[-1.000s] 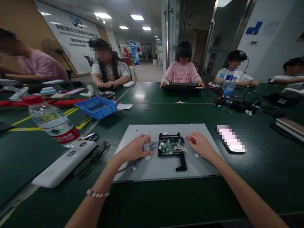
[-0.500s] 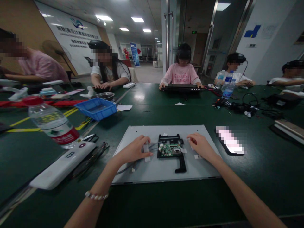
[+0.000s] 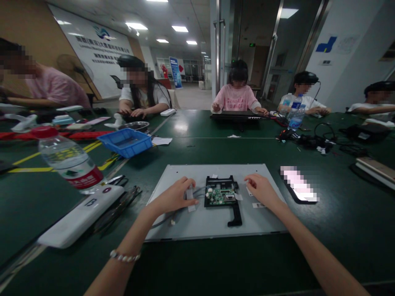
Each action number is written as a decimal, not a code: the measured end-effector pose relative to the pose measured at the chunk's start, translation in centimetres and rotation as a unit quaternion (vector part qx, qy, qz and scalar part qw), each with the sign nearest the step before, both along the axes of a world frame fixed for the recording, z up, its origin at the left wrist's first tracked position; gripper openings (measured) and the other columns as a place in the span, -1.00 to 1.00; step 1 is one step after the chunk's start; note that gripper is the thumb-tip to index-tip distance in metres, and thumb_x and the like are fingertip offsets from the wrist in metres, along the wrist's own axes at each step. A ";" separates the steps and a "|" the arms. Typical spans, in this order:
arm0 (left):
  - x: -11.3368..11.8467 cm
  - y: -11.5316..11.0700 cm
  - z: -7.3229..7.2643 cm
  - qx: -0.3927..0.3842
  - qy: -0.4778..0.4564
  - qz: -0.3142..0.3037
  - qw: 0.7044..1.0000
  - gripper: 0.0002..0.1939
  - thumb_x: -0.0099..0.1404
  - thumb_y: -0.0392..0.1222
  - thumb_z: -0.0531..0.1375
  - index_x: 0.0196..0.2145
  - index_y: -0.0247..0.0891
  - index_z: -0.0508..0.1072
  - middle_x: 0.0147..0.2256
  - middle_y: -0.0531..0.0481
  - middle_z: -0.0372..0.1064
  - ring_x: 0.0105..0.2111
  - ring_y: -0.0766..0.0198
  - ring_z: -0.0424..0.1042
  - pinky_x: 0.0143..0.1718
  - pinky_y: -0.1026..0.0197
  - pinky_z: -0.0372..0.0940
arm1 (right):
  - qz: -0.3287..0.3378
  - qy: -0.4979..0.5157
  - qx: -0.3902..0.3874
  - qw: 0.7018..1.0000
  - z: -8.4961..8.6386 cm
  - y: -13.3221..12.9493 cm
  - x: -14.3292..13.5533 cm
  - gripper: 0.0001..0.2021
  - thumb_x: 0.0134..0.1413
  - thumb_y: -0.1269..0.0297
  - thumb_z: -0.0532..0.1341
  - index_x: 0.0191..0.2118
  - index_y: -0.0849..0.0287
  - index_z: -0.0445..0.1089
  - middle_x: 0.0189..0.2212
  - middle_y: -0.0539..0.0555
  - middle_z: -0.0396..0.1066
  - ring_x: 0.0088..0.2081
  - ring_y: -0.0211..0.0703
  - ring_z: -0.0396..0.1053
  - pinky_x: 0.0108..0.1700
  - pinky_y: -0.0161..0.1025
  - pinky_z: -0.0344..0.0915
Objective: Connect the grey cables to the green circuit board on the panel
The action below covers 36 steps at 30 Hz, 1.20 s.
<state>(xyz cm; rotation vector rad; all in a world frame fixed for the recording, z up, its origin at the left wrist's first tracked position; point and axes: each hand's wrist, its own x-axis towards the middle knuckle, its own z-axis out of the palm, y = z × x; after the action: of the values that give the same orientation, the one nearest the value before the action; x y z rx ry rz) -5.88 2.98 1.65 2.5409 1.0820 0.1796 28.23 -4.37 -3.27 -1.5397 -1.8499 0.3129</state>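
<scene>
A flat grey panel [image 3: 197, 226] lies before me, with a green circuit board [image 3: 220, 196] in a black bracket [image 3: 236, 216] at its middle. My left hand [image 3: 179, 194] rests at the panel's left part, thumb and fingers apart around a strip of clear tape [image 3: 190, 199] over the grey cable [image 3: 200, 191]; it grips nothing. Right of the board, my right hand [image 3: 261, 189] hovers above the panel with its fingers curled loosely and apart, holding nothing. Small white labels [image 3: 258, 205] are stuck near it.
A phone [image 3: 299, 185] lies right of the panel. At left are a water bottle [image 3: 72, 162], a white power bank [image 3: 83, 216], glasses [image 3: 119, 209] and a blue basket [image 3: 125, 142]. Several people sit across the green table [image 3: 191, 150]; cables [image 3: 311, 137] lie at back right.
The person opposite has lifted a hand off the dark panel's left edge. The view has shifted very slightly; my hands have hardly moved.
</scene>
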 end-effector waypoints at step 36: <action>0.6 -0.2 0.3 -0.005 0.000 -0.001 1.000 -0.55 0.21 0.17 0.12 -0.08 -0.19 0.29 -0.10 -0.08 0.18 -0.25 0.19 0.33 -0.16 0.16 0.23 | 0.148 0.039 -0.181 0.971 2.0 -1.6 -0.2 -0.89 -0.07 0.39 0.25 -0.34 0.14 0.46 -0.38 0.01 0.45 -0.36 -0.23 0.39 -0.28 -0.26 0.30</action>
<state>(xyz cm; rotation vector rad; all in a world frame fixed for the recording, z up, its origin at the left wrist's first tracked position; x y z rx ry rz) -5.30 2.75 1.94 2.5331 1.0772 0.1745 28.06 -5.93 -1.26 -1.4510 -2.0397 0.8793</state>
